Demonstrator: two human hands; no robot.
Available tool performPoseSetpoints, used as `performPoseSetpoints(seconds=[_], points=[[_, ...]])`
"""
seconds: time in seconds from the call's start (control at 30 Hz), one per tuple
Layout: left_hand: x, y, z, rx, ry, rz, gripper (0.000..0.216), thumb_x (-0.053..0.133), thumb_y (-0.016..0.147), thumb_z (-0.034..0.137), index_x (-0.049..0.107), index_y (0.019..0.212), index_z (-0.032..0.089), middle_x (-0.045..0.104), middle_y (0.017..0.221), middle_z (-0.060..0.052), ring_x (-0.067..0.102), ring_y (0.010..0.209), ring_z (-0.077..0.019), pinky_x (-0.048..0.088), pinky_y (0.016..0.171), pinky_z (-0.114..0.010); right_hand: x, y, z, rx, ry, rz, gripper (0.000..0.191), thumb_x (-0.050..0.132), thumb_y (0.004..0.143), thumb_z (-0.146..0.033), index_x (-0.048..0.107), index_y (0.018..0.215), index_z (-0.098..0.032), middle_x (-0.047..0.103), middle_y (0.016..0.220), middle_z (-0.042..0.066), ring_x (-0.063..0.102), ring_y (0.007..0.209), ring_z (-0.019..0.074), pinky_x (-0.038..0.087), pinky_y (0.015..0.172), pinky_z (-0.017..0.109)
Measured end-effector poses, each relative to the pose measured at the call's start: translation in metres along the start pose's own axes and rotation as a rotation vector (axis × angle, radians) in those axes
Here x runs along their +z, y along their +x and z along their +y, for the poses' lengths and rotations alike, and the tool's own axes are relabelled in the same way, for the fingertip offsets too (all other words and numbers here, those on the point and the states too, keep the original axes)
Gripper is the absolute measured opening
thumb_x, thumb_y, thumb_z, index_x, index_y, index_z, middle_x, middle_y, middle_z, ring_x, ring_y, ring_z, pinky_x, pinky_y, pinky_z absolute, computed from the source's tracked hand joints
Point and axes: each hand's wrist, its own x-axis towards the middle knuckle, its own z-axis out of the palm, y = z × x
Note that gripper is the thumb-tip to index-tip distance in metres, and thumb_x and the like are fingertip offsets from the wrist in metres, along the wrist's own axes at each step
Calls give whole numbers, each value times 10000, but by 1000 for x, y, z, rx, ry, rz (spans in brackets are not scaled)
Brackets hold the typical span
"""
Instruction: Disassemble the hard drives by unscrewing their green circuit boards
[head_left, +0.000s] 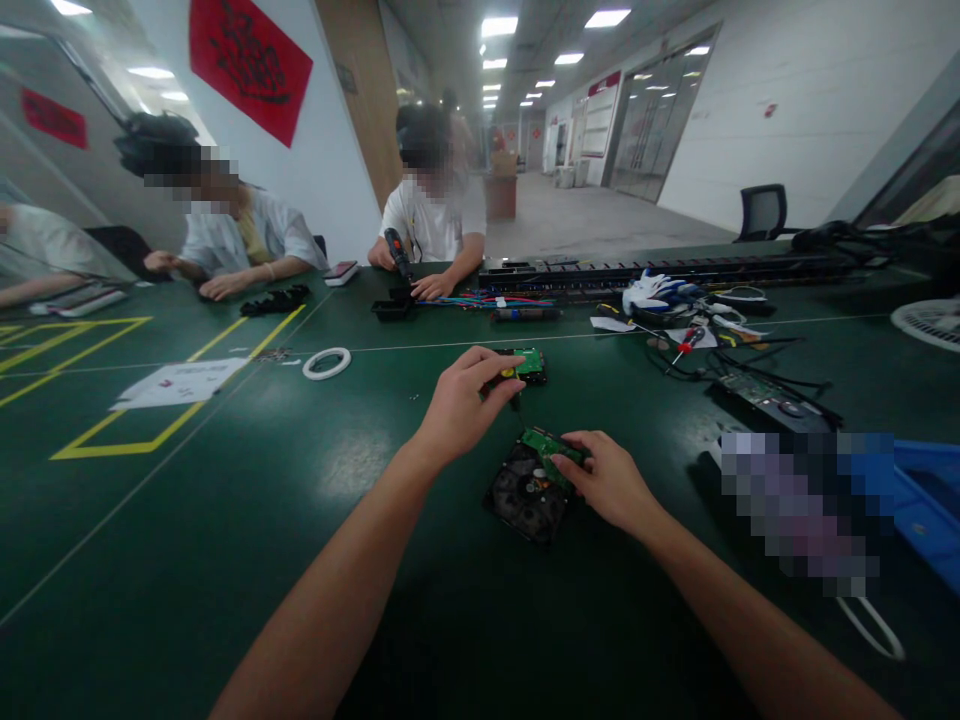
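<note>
My left hand pinches a small screwdriver by its yellow and dark handle, with the shaft pointing down. Below its tip lies a hard drive, dark-bodied, with a green circuit board across its upper part. Whether the tip touches a screw is too small to tell. My right hand is closed around the right edge of this hard drive, thumb on the green board. A second hard drive with a green board lies just behind my left fingers, partly covered by them.
A white ring and a paper sheet lie to the left. Farther right are a red screwdriver, gloves, cables, a circuit board and a blue bin. Across the table a person holds a power screwdriver.
</note>
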Motion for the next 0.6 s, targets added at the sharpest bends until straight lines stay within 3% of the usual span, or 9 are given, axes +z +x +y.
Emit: performPoseSetpoints(seconds=[0.2,0.33,0.47,0.6], points=[[-12,7,-24,-112,-112,-7,264,700,897,228,691,1160,255,718,1109,-28,683,985,-168,568,792,-289,11,22,2,-57,30,1,361,663,909,-410,698,1210,-212,661,1182,110,659,885,212,541,749,360],[-13,10,-40,-114,-234,-54,251,673,912,241,701,1162,241,730,1097,-44,695,982,-182,584,858,-336,16,34,5,-105,32,-3,363,651,922,-414,701,1224,-219,665,1174,97,643,836,184,533,749,347],[-10,12,-41,-45,-296,-53,245,677,907,235,723,1147,232,711,1143,-68,680,1043,-190,580,905,-352,18,36,10,-121,48,4,381,643,923,-441,696,1228,-219,664,1164,91,623,750,162,523,680,328],[-11,12,-34,2,-182,-31,241,675,913,236,743,1143,261,683,1129,-69,671,1004,-169,579,842,-317,19,35,13,-143,53,15,380,628,931,-455,694,1226,-225,666,1155,85,624,759,165,525,689,330]])
